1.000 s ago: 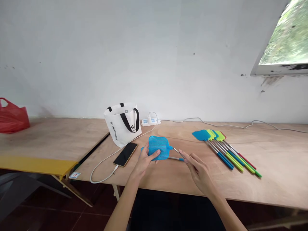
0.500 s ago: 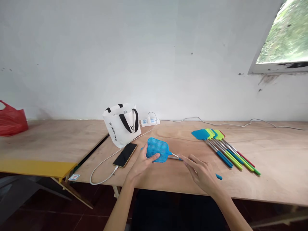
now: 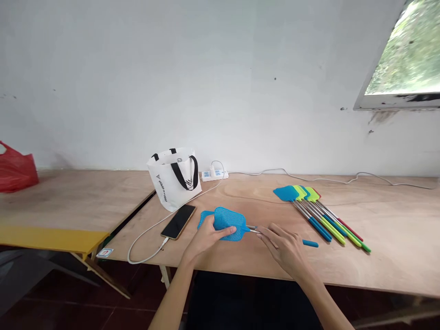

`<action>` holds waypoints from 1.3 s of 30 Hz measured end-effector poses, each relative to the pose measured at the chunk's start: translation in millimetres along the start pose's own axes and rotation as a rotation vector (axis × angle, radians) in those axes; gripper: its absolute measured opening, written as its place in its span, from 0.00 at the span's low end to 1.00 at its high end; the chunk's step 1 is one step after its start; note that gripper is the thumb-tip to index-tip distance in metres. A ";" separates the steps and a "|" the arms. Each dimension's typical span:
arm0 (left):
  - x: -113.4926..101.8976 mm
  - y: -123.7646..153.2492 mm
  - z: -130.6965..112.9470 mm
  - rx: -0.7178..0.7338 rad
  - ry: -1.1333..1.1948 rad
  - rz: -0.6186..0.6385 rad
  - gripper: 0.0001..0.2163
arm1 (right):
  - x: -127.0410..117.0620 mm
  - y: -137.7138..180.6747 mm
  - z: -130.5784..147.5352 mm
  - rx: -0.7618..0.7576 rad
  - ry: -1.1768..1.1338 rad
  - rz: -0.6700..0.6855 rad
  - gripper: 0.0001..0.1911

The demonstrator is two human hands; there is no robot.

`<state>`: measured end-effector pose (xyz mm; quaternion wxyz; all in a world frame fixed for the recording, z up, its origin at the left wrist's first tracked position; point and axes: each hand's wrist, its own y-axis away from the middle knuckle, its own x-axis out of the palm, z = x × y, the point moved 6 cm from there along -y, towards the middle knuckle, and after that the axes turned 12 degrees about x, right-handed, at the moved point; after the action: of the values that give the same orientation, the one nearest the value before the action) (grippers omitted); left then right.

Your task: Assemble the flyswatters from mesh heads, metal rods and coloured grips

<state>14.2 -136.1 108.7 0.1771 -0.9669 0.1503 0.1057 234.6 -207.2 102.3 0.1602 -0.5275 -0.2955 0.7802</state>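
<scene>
My left hand (image 3: 205, 237) grips the mesh head of a blue fly swatter (image 3: 229, 222) just above the wooden table (image 3: 378, 247). A second blue swatter head (image 3: 203, 218) peeks out behind my left fingers. My right hand (image 3: 285, 247) is closed round the swatter's thin metal shaft near the head. The shaft runs under my right hand, and its blue handle tip (image 3: 310, 244) shows on the far side. A row of several swatters (image 3: 318, 211) with blue, green and red handles lies to the right.
A phone (image 3: 179, 221) on a white charging cable (image 3: 144, 233) lies left of my hands. Behind it stand a white tote bag (image 3: 175, 177) and a power strip (image 3: 215, 173). A second table (image 3: 68, 201) with a red bag (image 3: 15, 167) is at the left.
Both hands dropped closer to the table with the swatter. The right hand slid along the shaft toward the head, and the blue handle tip now shows beyond it.
</scene>
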 end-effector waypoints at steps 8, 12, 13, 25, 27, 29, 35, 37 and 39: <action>14.4 -1.4 10.0 -0.041 0.200 -0.162 0.19 | 0.5 5.0 10.6 -0.064 0.078 -0.069 0.15; 14.1 -3.6 0.1 0.096 0.150 -0.012 0.18 | -0.2 6.2 9.3 -0.039 -0.019 -0.054 0.17; 13.2 -3.2 -5.1 0.144 0.129 0.036 0.16 | 0.6 5.6 9.4 -0.022 -0.056 -0.025 0.18; 13.4 -3.6 12.3 -0.065 0.207 -0.176 0.19 | 6.4 6.2 19.5 -0.097 -0.054 -0.085 0.14; 14.7 -5.2 14.6 -0.055 0.204 -0.156 0.20 | 6.8 7.4 16.3 -0.096 -0.033 -0.102 0.14; 15.1 -6.2 12.0 -0.002 0.173 -0.079 0.21 | 6.3 7.2 12.5 -0.075 -0.058 -0.086 0.16; 7.5 -5.1 4.4 0.067 0.067 0.126 0.20 | 14.9 1.7 12.9 0.018 -0.249 0.123 0.19; -1.6 -6.6 9.2 0.030 0.018 0.081 0.19 | 23.0 -0.1 13.1 0.055 -0.289 0.181 0.17; -13.9 -9.3 16.0 0.022 -0.041 0.016 0.18 | 34.5 -0.6 9.1 0.098 -0.292 0.255 0.16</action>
<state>1.8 -118.3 100.5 0.1901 -0.9613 0.1555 0.1250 212.7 -190.0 80.0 0.0410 -0.4334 -0.2081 0.8759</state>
